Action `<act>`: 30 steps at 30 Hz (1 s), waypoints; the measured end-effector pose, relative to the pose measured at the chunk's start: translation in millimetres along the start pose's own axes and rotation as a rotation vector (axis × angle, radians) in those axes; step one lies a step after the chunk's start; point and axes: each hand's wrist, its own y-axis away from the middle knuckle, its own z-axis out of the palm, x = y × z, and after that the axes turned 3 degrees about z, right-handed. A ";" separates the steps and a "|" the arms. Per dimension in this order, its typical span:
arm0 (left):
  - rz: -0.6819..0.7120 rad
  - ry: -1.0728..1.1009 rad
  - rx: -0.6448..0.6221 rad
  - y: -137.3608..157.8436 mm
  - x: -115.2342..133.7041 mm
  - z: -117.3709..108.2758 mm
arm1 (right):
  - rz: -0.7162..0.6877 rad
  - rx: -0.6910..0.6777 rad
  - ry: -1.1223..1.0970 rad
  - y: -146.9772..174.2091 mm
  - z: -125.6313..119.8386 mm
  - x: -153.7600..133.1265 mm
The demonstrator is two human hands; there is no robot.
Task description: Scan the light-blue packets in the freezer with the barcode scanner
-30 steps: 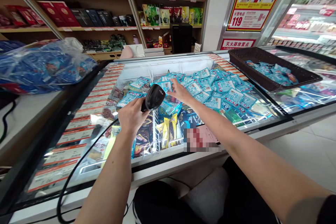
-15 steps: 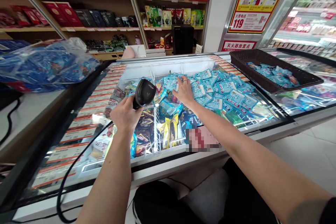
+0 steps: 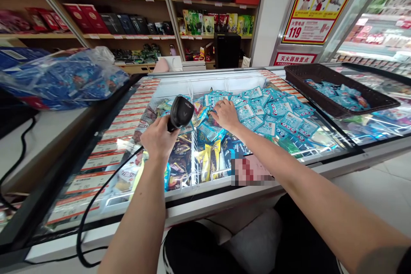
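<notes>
My left hand [image 3: 159,136] is wrapped round the handle of a black barcode scanner [image 3: 181,112]. The scanner's head is raised above the chest freezer [image 3: 205,78], and its cord runs down at the left. Over the heap of light-blue packets [image 3: 282,109], my right hand [image 3: 226,114] lies with its thumb apart from slightly bent fingers. Its fingertips reach the packets at the heap's left side; I see none lifted. Below this hand are more wrapped packets, some blue and some yellow [image 3: 207,162], beside a white wire divider [image 3: 193,154].
A dark brown basket [image 3: 340,111] holding blue packets stands on the freezer's right part. Plastic-wrapped blue packages [image 3: 80,79] rest on the counter at left. Behind are shelves [image 3: 128,36] of boxes and bags. A pink card [image 3: 253,171], partly blurred, lies by the front edge.
The whole view has shifted slightly to the right. My right hand's fingers are lower and more bent over the packets. My left hand still holds the scanner.
</notes>
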 end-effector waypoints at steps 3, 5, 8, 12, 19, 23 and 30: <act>-0.036 -0.002 0.023 -0.5 -0.5 -1.0 | -0.224 -0.066 -0.084 -0.3 -3.3 -1.1; -0.072 -0.011 0.035 -1.0 -1.6 -2.1 | -0.424 -0.137 -0.115 -2.3 -7.0 -3.5; -0.104 -0.006 0.037 -1.6 -3.7 -3.8 | -0.660 -0.225 -0.089 -8.3 -12.8 -9.1; -0.114 -0.002 0.044 -1.9 -5.2 -5.3 | -0.785 -0.286 -0.079 -15.1 -15.8 -13.9; -0.092 -0.032 0.038 -1.6 -5.0 -6.8 | -0.651 -0.227 -0.107 -4.5 -8.3 -6.1; -0.073 -0.037 0.040 -1.4 -5.2 -6.5 | -0.552 -0.167 -0.117 -1.4 -7.8 -3.8; -0.043 -0.032 0.001 -1.1 -4.3 -5.1 | -0.443 -0.156 -0.192 -4.7 -1.0 -2.5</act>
